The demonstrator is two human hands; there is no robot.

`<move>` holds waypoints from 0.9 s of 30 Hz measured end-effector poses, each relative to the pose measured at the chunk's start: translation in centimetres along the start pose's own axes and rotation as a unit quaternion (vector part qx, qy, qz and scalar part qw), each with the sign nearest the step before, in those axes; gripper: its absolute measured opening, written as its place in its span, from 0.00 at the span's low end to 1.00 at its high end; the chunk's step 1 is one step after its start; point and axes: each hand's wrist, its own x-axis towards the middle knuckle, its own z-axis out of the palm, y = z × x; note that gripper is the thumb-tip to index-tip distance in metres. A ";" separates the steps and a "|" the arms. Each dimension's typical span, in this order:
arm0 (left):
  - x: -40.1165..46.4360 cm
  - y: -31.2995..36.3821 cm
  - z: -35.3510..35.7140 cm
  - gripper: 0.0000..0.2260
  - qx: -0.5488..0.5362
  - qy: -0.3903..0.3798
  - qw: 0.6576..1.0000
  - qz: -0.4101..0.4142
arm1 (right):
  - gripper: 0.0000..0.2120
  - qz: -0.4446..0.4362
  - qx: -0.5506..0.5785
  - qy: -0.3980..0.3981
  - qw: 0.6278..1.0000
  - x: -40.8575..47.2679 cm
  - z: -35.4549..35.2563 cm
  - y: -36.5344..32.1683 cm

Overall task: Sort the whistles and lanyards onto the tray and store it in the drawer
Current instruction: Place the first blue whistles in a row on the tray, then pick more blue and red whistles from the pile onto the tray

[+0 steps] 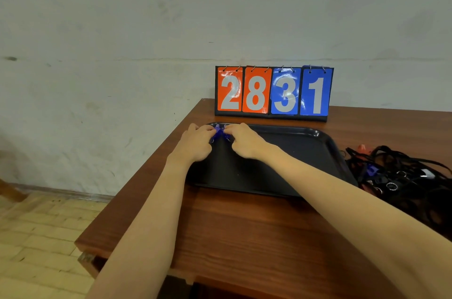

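Observation:
A black tray lies on the wooden table. At its far left corner my left hand and my right hand meet, and each pinches a blue whistle between its fingertips. The two whistles touch each other just over the tray's surface; I cannot tell whether they rest on it. Right of the tray lies a tangled heap of black lanyards with more whistles and metal rings in it, among them a blue whistle and a red one.
A flip scoreboard reading 2831 stands at the back of the table against the wall. The table's left edge drops to a pale brick floor. A drawer corner shows under the front left edge.

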 end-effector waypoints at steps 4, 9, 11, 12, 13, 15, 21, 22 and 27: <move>-0.1 0.0 0.0 0.24 -0.004 0.006 1.000 -0.001 | 0.21 0.003 0.001 -0.003 1.000 -0.1 -0.2 -0.1; -0.2 0.0 -0.1 0.25 -0.015 0.014 1.000 0.004 | 0.23 0.004 0.022 0.009 1.000 -0.8 -0.8 -0.4; -0.2 0.2 -0.4 0.25 -0.038 0.030 0.999 -0.004 | 0.24 0.010 0.042 0.017 0.999 -1.4 -1.2 -0.3; -0.3 0.3 -0.5 0.26 -0.048 0.040 0.998 -0.006 | 0.25 0.014 0.053 0.024 0.998 -1.8 -1.6 -0.1; -0.3 0.4 -0.6 0.26 -0.054 0.051 0.997 -0.007 | 0.26 0.019 0.061 0.033 0.997 -2.3 -2.0 0.2; -0.4 0.5 -0.7 0.26 -0.065 0.070 0.995 0.000 | 0.26 0.024 0.068 0.057 0.996 -4.0 -3.2 1.3; -1.1 2.0 -1.0 0.24 -0.087 0.128 0.987 0.039 | 0.22 0.070 0.072 0.159 0.982 -12.6 -7.5 8.4; -1.5 2.6 -1.1 0.23 -0.098 0.135 0.985 0.049 | 0.21 0.088 0.066 0.176 0.978 -14.0 -8.0 9.7; -3.2 6.5 -1.9 0.21 -0.136 0.137 0.974 0.119 | 0.17 0.216 0.051 0.209 0.952 -18.5 -9.1 15.6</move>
